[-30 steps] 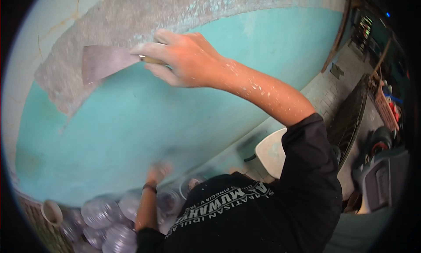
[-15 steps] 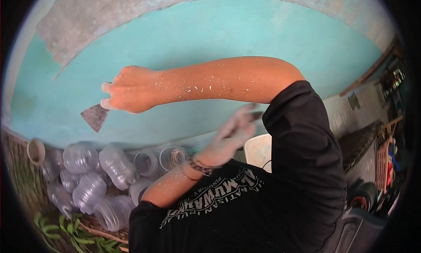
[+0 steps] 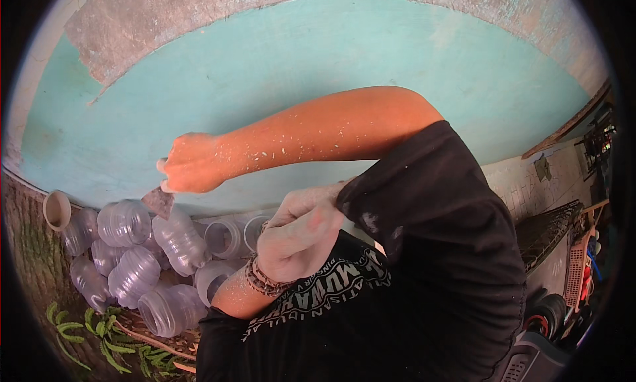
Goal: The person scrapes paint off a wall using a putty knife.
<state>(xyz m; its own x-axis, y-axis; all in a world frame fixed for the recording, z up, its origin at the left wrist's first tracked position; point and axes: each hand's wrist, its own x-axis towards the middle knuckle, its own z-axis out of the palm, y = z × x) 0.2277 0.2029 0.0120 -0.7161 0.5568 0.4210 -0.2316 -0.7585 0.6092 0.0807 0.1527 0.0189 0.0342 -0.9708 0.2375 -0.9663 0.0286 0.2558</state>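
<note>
My right arm reaches leftward across the view, flecked with pale chips. Its hand (image 3: 192,163) is closed round a scraper with a flat, greyish, triangular blade (image 3: 159,202). The blade points down, in front of the lower turquoise wall (image 3: 278,64) and overlapping the clear plastic jars in view. My left hand (image 3: 301,236), coated in white dust and with a braided bracelet at the wrist, is at the hem of my black right sleeve (image 3: 424,183). Its fingertips are partly hidden there, and the hem looks drawn toward them.
Several clear plastic jars (image 3: 136,276) lie heaped at the lower left, beside a tree trunk (image 3: 26,229) and green leaves (image 3: 109,345). A bare grey band (image 3: 165,17) tops the wall. An orange plastic basket (image 3: 576,272) stands far right.
My right hand has lowered with the scraper, bringing the blade down toward the jars. My left hand has come to the right sleeve, whose hem now hangs farther left.
</note>
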